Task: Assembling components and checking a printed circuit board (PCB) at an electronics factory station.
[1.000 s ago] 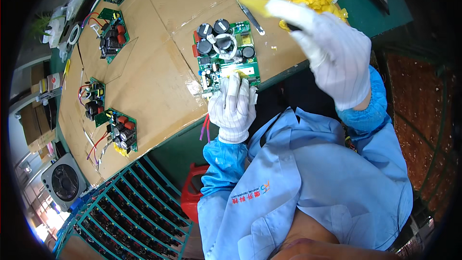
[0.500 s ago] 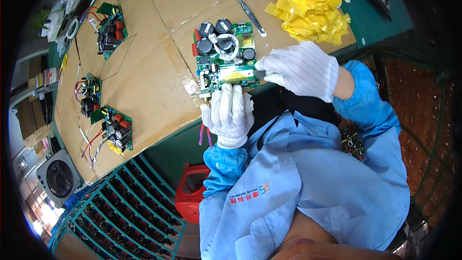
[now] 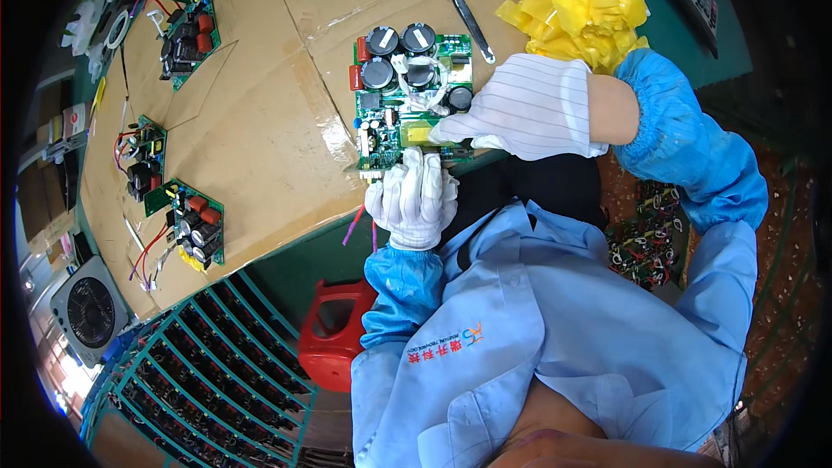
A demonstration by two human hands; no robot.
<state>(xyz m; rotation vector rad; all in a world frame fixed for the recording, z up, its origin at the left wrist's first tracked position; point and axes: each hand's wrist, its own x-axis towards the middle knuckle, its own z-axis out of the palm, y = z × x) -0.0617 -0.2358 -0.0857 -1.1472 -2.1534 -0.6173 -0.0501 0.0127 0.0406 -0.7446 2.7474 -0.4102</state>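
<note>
Seemed partway along. Rested left hand (image 3: 412, 199) with fingers together at the near edge of the circuit board (image 3: 404, 114) on the cardboard (image 3: 269, 147); could not tell whether gripping. Touched the yellow strip (image 3: 416, 133), already on the board, with narrowed fingertips of right hand (image 3: 537, 108). Showed yellow pieces (image 3: 582, 9) heaped beyond, apparently unused.

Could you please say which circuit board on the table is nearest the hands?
The circuit board with the left hand at its near edge and the right hand at its right side; the other boards lie further left.
</note>
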